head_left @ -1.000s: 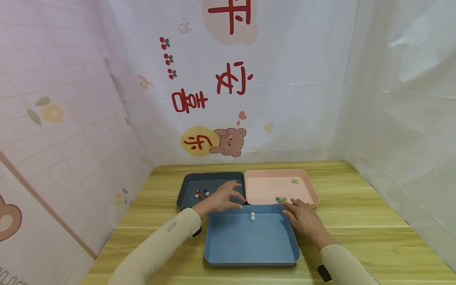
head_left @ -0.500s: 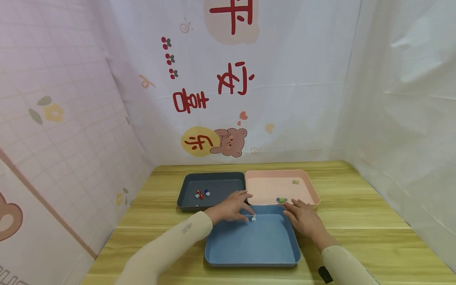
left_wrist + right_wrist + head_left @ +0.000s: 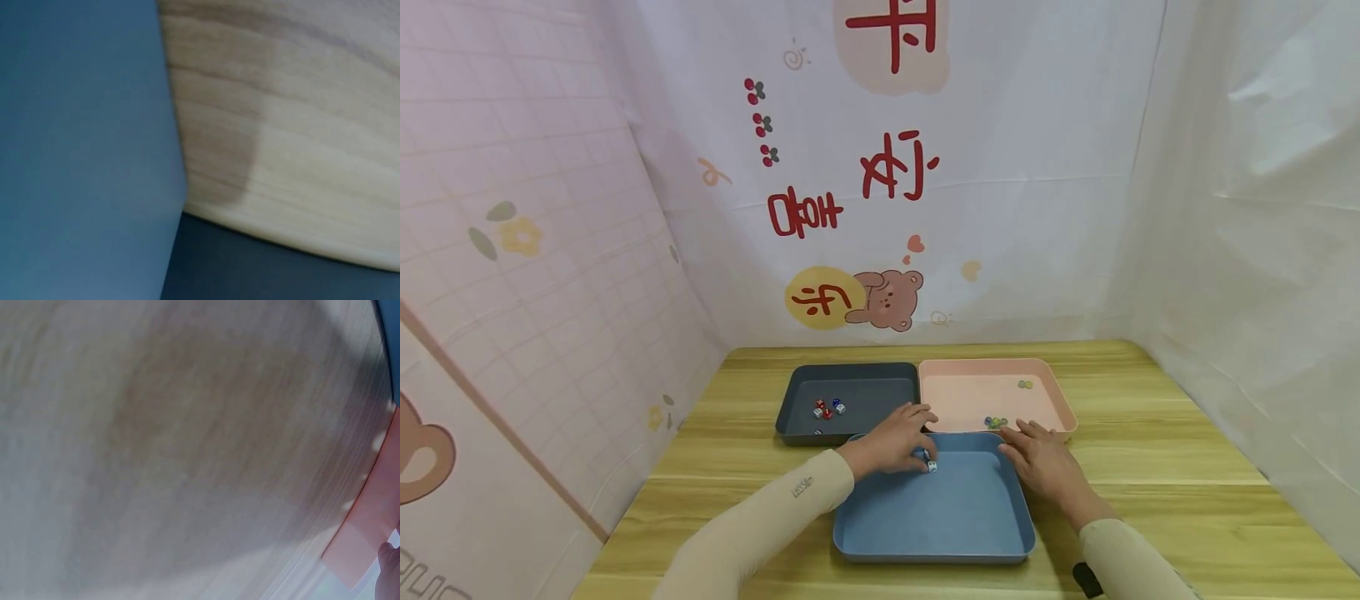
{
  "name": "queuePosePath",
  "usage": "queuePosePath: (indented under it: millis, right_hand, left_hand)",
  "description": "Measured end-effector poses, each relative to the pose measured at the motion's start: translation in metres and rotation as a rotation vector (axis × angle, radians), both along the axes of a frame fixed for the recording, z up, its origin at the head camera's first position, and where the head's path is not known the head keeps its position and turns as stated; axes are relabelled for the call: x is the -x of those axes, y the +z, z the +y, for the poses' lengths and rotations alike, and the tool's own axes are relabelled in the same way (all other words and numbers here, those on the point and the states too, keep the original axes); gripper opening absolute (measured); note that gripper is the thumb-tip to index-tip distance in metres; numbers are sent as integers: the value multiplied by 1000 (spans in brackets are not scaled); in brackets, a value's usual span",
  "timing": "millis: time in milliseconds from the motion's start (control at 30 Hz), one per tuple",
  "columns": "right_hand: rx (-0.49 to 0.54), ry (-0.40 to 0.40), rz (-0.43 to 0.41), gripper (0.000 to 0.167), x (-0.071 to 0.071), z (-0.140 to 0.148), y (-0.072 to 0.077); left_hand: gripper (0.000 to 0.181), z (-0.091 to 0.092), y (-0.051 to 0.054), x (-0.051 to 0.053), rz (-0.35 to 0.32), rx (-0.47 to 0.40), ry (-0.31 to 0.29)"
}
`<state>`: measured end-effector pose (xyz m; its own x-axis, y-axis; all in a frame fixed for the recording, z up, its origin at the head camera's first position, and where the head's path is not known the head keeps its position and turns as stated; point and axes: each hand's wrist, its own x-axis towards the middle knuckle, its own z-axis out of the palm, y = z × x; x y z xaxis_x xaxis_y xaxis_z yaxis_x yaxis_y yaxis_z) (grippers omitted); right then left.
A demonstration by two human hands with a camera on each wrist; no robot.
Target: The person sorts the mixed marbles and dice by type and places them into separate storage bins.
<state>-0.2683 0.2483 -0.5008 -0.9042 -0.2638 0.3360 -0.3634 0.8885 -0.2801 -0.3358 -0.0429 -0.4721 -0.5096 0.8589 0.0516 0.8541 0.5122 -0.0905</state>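
My left hand (image 3: 891, 442) reaches over the left part of the blue tray (image 3: 940, 517). Its thumb and index finger pinch a small white die at the tray's far side, mostly covered by the fingers. Against it lies another white die (image 3: 932, 467). My right hand (image 3: 1045, 467) rests with relaxed fingers at the far right corner of the blue tray, by the front rim of the pink tray (image 3: 970, 392). Only a fingertip (image 3: 387, 569) of it shows in the right wrist view. The left wrist view catches blue tray wall (image 3: 87, 150) but no fingers.
Behind on the left, a dark navy tray (image 3: 880, 387) holds several red, blue and white dice (image 3: 827, 413). Several small greenish and blue translucent pieces (image 3: 994, 422) lie in the pink tray. Everything stands on a wood-grain table (image 3: 1157, 467), with printed cloth behind.
My left hand has moved right from above the navy tray to the white dice and closed its thumb and index finger there. The right hand has stayed in place.
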Motion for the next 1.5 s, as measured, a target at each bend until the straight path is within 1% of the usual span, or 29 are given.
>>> queuePosePath:
  millis: [167,300,467,533,633,700,733,833,900,967,1033,1133,1233,1300,1400,1433,1500]
  right_hand:
    - [-1,-2,-7,39,-1,0,1]
    - [-5,-1,-8,40,-2,0,1]
    - [-11,-3,0,39,-2,0,1]
    - [-11,-3,4,39,-3,0,2]
    - [-13,-5,4,39,-2,0,2]
    - [-12,-3,4,39,-2,1,2]
    - [-12,-2,4,39,-1,1,2]
    - [-11,1,3,40,0,1,1]
    - [-11,6,9,40,1,1,0]
    - [-9,7,10,40,2,1,-1]
    - [-11,10,18,40,2,1,-2]
    - [0,12,17,39,1,0,-3]
    - [2,18,16,39,1,-1,-4]
    - [9,17,8,39,1,-1,-4]
    - [7,10,3,39,1,-1,-3]
    - [3,7,3,39,2,-1,-3]
    - [2,1,-1,39,2,0,-2]
  left_hand:
    - [20,0,-1,-1,-30,-7,-19]
    - [18,-1,-2,0,-46,-30,-18]
    - [15,-4,-1,5,-95,-86,10]
    - [15,-7,2,8,-129,-120,37]
    - [15,-13,11,13,-161,-179,106]
    - [16,-19,19,19,-182,-219,166]
    - [15,-23,22,22,-188,-239,197]
    - [13,-38,30,36,-180,-298,292]
    - [12,-48,32,46,-160,-315,366]
    - [11,-58,31,54,-136,-323,446]
    - [11,-67,30,60,-119,-316,524]
    - [10,-78,27,65,-106,-311,616]
    - [12,-86,27,68,-95,-316,679]
    - [16,-89,29,70,-74,-333,707]
    - [23,-90,34,73,-42,-382,728]
    - [25,-90,36,74,-41,-402,735]
    - [24,-88,40,75,-28,-433,739]
